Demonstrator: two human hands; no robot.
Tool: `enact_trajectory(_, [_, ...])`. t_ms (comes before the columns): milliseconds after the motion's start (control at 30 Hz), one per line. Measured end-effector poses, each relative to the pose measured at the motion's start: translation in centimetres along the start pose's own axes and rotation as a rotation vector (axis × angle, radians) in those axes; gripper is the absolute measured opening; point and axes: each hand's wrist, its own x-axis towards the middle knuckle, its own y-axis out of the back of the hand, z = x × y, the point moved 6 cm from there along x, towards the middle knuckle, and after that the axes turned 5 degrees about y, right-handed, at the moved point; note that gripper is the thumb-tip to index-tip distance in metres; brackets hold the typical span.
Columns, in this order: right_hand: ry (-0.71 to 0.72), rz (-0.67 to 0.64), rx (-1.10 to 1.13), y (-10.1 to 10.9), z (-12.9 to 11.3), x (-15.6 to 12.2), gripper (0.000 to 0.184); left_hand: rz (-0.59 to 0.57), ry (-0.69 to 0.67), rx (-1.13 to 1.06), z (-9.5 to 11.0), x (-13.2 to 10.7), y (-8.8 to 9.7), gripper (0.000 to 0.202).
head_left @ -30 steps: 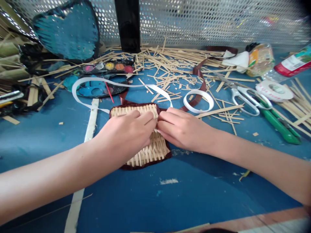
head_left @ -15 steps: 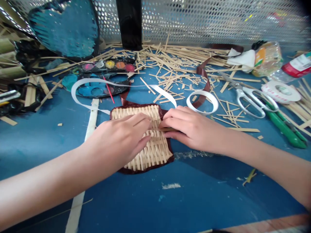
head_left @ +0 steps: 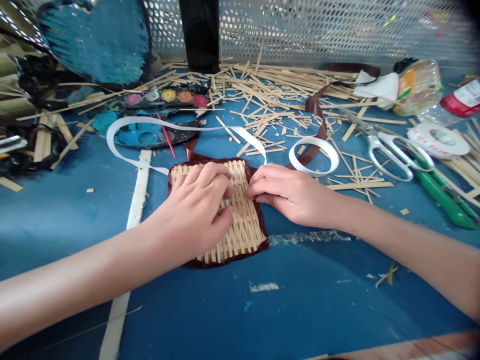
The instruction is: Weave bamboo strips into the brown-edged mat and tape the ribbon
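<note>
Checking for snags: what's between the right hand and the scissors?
The white ribbon roll, brown ribbon and thin strips lie between the right hand and scissors in the head view.

hands (head_left: pixel 197 205): 2 | woven mat (head_left: pixel 242 227): 1 | scissors (head_left: pixel 375 139): 1 | strips (head_left: pixel 264 92): many (too jumbled to count)

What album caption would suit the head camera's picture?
Left hand on a woven mat, right hand at its edge, white ribbon looping beyond.

Blue, scuffed desk (head_left: pixel 210 310). Brown-edged woven panel (head_left: pixel 243 225) lies at centre of frame; paint palette (head_left: pixel 140 134) at upper left; pale strips (head_left: pixel 258 80) scattered across upper centre; green tool (head_left: pixel 448 197) at right.
</note>
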Motion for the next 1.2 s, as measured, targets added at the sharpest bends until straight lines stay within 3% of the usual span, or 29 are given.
enact_trajectory(267, [0.08,0.008,-0.018,0.3,0.0,-0.1,0.023,-0.072,0.107,-0.08,-0.1,0.2,-0.5,0.007])
enact_trajectory(467, [0.102,0.007,-0.012,0.0,-0.4,0.0,0.02,-0.018,0.069,-0.061,0.0,-0.2,-0.8,0.007])
enact_trajectory(600, [0.085,-0.014,-0.132,0.3,-1.1,-0.3,0.018,0.007,0.037,-0.062,-0.1,-0.4,-0.3,0.006])
enact_trajectory(767, [-0.008,-0.093,-0.392,0.8,-1.5,-0.8,0.017,-0.064,-0.086,-0.031,-0.1,-0.4,0.8,0.016])
enact_trajectory(967, [-0.124,-0.009,-0.415,0.9,-2.0,-0.9,0.013,-0.076,-0.164,0.126,-1.4,-0.2,0.9,0.059])
enact_trajectory(1100, [-0.269,0.024,-0.297,1.6,-2.0,-1.1,0.011,-0.091,-0.235,0.108,-1.7,0.0,1.4,0.053])
enact_trajectory(1200, [-0.409,0.011,-0.242,2.3,-1.5,-1.2,0.004,-0.036,-0.196,0.116,-2.3,0.5,2.1,0.051])
